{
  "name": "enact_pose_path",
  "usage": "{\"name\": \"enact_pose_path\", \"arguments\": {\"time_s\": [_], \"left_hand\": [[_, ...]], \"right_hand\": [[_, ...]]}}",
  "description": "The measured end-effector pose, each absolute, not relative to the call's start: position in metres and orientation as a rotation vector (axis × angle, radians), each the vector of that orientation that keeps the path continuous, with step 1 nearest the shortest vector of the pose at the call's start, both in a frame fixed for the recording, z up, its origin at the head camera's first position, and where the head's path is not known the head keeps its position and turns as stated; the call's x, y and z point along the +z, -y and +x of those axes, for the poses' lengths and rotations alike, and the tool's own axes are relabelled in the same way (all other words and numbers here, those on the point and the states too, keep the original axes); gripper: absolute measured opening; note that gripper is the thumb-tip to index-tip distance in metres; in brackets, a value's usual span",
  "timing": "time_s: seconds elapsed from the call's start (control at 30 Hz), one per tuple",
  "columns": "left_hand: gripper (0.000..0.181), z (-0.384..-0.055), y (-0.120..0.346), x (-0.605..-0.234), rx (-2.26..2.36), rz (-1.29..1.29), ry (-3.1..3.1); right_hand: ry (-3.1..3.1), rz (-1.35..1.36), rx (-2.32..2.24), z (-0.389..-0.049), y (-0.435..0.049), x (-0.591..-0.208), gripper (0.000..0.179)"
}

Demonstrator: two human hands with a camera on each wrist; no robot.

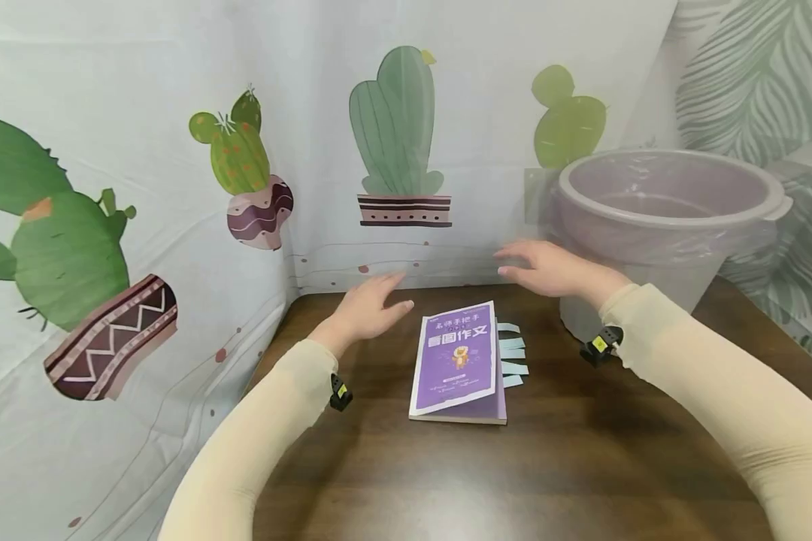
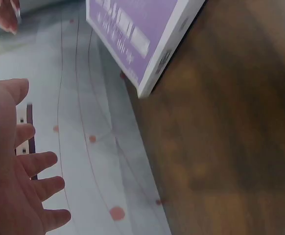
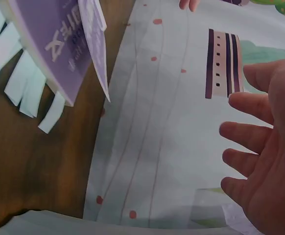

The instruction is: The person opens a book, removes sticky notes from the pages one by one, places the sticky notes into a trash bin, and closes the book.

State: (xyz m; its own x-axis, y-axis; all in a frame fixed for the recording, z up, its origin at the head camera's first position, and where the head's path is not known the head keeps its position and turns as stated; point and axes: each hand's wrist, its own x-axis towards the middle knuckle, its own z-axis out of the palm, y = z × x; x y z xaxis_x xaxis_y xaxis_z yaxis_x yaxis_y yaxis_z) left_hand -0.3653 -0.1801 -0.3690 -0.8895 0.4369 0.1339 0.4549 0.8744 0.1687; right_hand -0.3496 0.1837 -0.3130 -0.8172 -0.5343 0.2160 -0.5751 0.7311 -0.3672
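A purple book (image 1: 455, 361) with a white-bordered cover lies on the brown table, its front cover lifted a little along the right side. Several pale blue paper strips (image 1: 512, 347) stick out from its right edge. My left hand (image 1: 365, 312) hovers to the left of the book's far end, fingers extended and apart from it. On the other side, my right hand (image 1: 548, 269) is held in the air beyond the book's far right corner, fingers loosely stretched. Both palms are bare in the wrist views, where the left fingers (image 2: 47, 188) and right fingers (image 3: 245, 132) are spread.
At the right of the table (image 1: 514, 481) stands a tall bin (image 1: 670, 218) with a clear plastic liner over its rim, close behind my right forearm. A white curtain (image 1: 487, 98) printed with cacti hangs along the back and left edges.
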Motion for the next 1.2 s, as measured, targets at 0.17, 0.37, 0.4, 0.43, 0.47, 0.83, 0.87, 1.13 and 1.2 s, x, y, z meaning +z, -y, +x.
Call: {"name": "enact_pose_path", "arguments": {"time_s": [0.17,0.37,0.4,0.43,0.47,0.83,0.87,1.13,1.2], "left_hand": [[0.070,-0.346,0.171,-0.384,-0.329,-0.794,2.956],[0.064,-0.323,0.155,-0.398,-0.504,-0.945,2.967],[0.064,-0.319,0.151,-0.401,-0.520,-0.983,2.972],[0.066,-0.315,0.147,-0.403,-0.533,-1.027,2.978],[0.067,-0.311,0.144,-0.406,-0.533,-1.074,2.984],[0.088,-0.277,0.119,-0.430,-0.322,-1.350,3.046],[0.089,-0.275,0.118,-0.431,-0.296,-1.358,3.042],[0.088,-0.267,0.119,-0.442,-0.057,-1.350,3.005],[0.084,-0.267,0.119,-0.445,-0.003,-1.349,2.981]], "right_hand": [[2.827,0.991,0.623,-0.345,-0.184,-0.330,0.044],[2.833,1.018,0.612,-0.339,-0.186,-0.352,0.048],[2.836,1.014,0.613,-0.338,-0.186,-0.356,0.049],[2.841,1.010,0.616,-0.337,-0.186,-0.360,0.052],[2.842,1.011,0.621,-0.335,-0.186,-0.364,0.053],[2.954,1.021,0.499,-0.323,-0.182,-0.413,0.055],[2.965,1.012,0.465,-0.322,-0.181,-0.417,0.053],[3.022,0.907,0.245,-0.320,-0.176,-0.440,0.045],[3.036,0.887,0.249,-0.319,-0.175,-0.443,0.045]]}}
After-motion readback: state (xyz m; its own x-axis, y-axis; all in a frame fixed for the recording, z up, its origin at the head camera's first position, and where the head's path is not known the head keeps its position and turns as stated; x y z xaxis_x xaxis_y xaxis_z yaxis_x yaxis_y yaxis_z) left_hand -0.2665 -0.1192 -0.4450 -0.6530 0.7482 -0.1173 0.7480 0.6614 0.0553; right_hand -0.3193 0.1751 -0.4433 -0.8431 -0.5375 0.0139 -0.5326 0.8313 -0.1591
